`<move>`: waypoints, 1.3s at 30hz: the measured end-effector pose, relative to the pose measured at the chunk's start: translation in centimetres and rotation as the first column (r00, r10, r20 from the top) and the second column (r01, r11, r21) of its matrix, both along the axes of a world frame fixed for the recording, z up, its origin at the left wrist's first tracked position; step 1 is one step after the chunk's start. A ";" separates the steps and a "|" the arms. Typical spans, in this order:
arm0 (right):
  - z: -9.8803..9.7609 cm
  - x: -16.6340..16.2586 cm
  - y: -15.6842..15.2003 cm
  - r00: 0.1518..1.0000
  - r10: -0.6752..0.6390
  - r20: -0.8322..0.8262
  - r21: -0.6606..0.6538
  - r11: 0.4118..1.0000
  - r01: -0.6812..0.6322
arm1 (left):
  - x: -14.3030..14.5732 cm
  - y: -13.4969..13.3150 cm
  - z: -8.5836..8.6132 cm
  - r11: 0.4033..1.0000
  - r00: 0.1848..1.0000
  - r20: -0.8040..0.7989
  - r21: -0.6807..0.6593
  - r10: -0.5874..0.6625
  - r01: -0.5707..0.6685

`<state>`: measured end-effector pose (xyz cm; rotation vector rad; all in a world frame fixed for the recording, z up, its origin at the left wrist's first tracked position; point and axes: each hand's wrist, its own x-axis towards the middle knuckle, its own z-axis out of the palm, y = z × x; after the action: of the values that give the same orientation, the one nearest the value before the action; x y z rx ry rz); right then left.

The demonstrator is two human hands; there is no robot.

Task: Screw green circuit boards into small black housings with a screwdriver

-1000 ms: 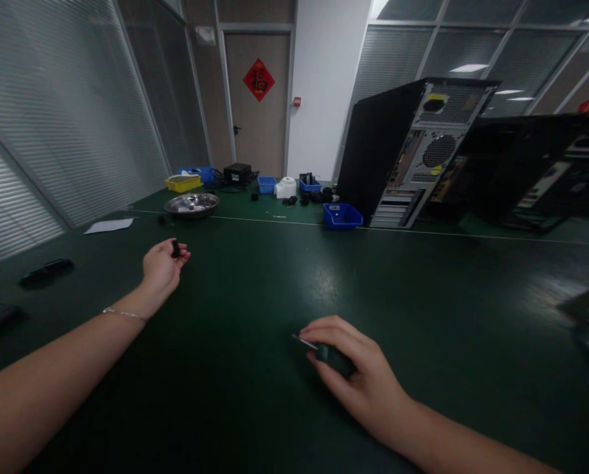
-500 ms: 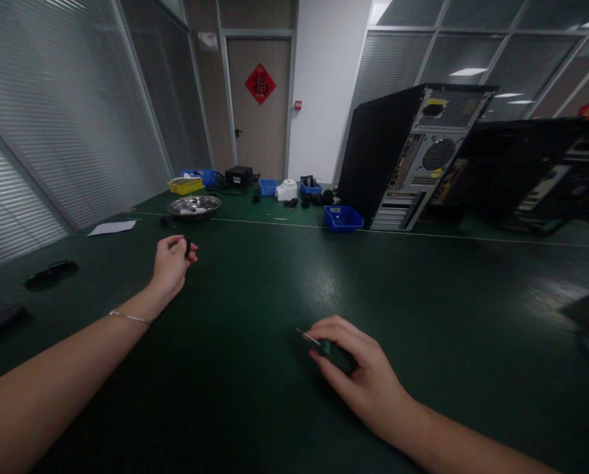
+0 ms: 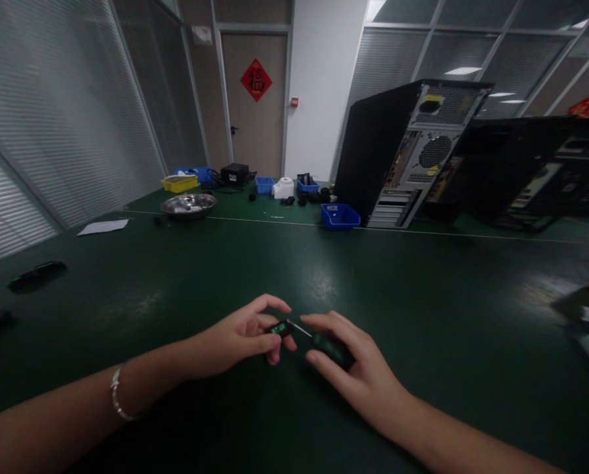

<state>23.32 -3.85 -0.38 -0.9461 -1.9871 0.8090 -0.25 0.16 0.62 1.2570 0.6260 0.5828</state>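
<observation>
My left hand (image 3: 239, 339) is closed on a small black part with a green circuit board (image 3: 279, 328), pinched between thumb and fingers above the table. My right hand (image 3: 373, 375) grips a screwdriver (image 3: 330, 347) by its dark handle. The thin metal shaft slants up and left, its tip at the right end of the small part. Whether the tip touches it I cannot tell. Much of the screwdriver's handle is hidden by the right hand.
The green table (image 3: 255, 263) carries a metal bowl (image 3: 188, 205), a paper sheet (image 3: 103, 227) and a black object (image 3: 37, 276) at left. Behind stand a yellow tray (image 3: 180, 184), a blue bin (image 3: 341, 217) and a computer tower (image 3: 387, 151). More computer cases (image 3: 516, 171) are at right.
My left hand has come right and toward me with the small black part, from near the bowl to the screwdriver tip. My right hand has stayed nearly in place with the screwdriver.
</observation>
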 end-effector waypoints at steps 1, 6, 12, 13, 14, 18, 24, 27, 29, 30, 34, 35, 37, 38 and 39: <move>0.0 0.0 0.1 1.000 0.011 -0.013 0.004 1.000 -0.011 | 0.1 -0.1 0.0 1.000 1.000 0.004 0.015 -0.025 0.025; -0.3 0.0 0.3 0.999 0.044 -0.010 -0.017 0.999 -0.044 | -0.1 0.4 -0.2 0.984 0.987 -0.083 0.130 0.134 -0.123; -0.3 0.0 0.3 0.999 0.027 0.024 -0.025 0.999 -0.027 | -0.1 0.2 -0.2 0.975 0.984 -0.087 0.169 0.159 -0.143; -0.3 0.0 0.3 0.999 0.029 0.032 -0.025 0.999 -0.028 | 0.0 0.2 -0.2 0.975 0.985 -0.081 0.177 0.150 -0.134; -0.3 0.0 0.3 0.999 0.030 0.038 -0.022 0.999 -0.029 | 0.0 0.1 -0.3 0.973 0.986 -0.082 0.193 0.148 -0.130; -0.3 -0.1 0.2 0.997 0.037 0.069 -0.023 0.999 -0.035 | 0.0 -0.2 -0.3 0.923 0.965 -0.174 0.364 0.195 -0.121; -0.4 -0.1 0.2 0.998 0.049 0.048 -0.031 0.998 -0.048 | -0.2 -0.5 -0.2 0.875 0.950 -0.218 0.474 0.221 -0.095; -0.5 0.0 0.2 0.998 0.055 0.023 -0.026 0.998 -0.055 | -0.2 -0.6 0.0 0.891 0.960 -0.183 0.440 0.210 -0.111; -0.5 -0.1 0.2 0.998 0.057 0.012 -0.020 0.998 -0.057 | 0.0 -0.6 0.1 0.906 0.967 -0.155 0.404 0.201 -0.124; -0.5 -0.1 0.2 0.998 0.058 0.008 -0.019 0.998 -0.057 | 0.0 -0.6 0.2 0.912 0.969 -0.147 0.389 0.199 -0.128; -0.5 -0.3 0.2 0.998 0.059 -0.011 -0.019 0.998 -0.060 | 0.1 -0.5 0.2 0.922 0.972 -0.121 0.360 0.201 -0.145; -0.5 -0.3 0.1 0.998 0.060 -0.015 -0.016 0.998 -0.061 | 0.1 -0.5 0.2 0.922 0.973 -0.114 0.357 0.200 -0.148; -0.5 -0.3 0.1 0.998 0.063 -0.020 -0.013 0.998 -0.063 | 0.1 -0.5 0.2 0.925 0.976 -0.094 0.348 0.197 -0.153; -0.6 -0.3 0.1 0.998 0.063 -0.024 -0.012 0.998 -0.064 | 0.1 -0.5 0.1 0.926 0.977 -0.088 0.344 0.195 -0.154; -0.6 -0.3 0.0 0.998 0.063 -0.028 -0.013 0.998 -0.063 | 0.1 -0.5 0.1 0.926 0.978 -0.082 0.343 0.194 -0.155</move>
<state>22.98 -3.82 -0.94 -0.8794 -1.9983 0.8669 -0.16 -0.36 0.73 1.5734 0.7623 0.7944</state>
